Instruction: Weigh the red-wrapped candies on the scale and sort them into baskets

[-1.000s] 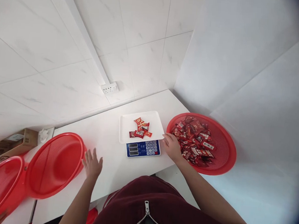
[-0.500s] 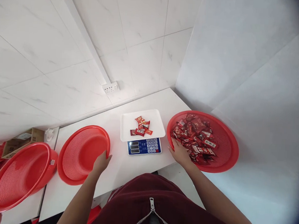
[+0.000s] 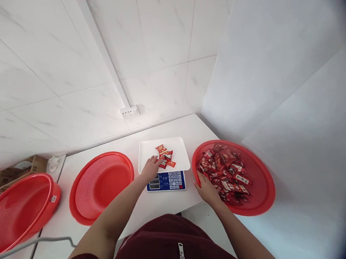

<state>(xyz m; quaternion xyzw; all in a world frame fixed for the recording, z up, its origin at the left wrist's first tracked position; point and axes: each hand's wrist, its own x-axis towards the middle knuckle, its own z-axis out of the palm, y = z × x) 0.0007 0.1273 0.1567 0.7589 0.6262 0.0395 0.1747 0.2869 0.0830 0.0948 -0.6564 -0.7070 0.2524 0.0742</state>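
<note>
My left hand (image 3: pixel 150 170) is over the near edge of a white tray (image 3: pixel 147 145), its fingers outstretched and touching or just above small red-wrapped packets (image 3: pixel 168 155). Under the tray sits a blue digital scale (image 3: pixel 174 180), its display partly covered by that hand. To the right, a round red plastic basket (image 3: pixel 262 176) holds many similar packets (image 3: pixel 228 158). My right hand (image 3: pixel 208 189) grips the basket's near left rim, with the thumb outside and the fingers inside.
A second red basket (image 3: pixel 126 164) stands left of the scale. Farther left are another red basket (image 3: pixel 46 211) and a cardboard box (image 3: pixel 36 164). A grey curved rod or cable (image 3: pixel 49 239) crosses the lower left. Walls border the white table (image 3: pixel 187 124).
My left hand has let go of the left basket's rim and moved right to the packets on the tray. My right hand stays on its basket. Another person's hand at far left has left view.
</note>
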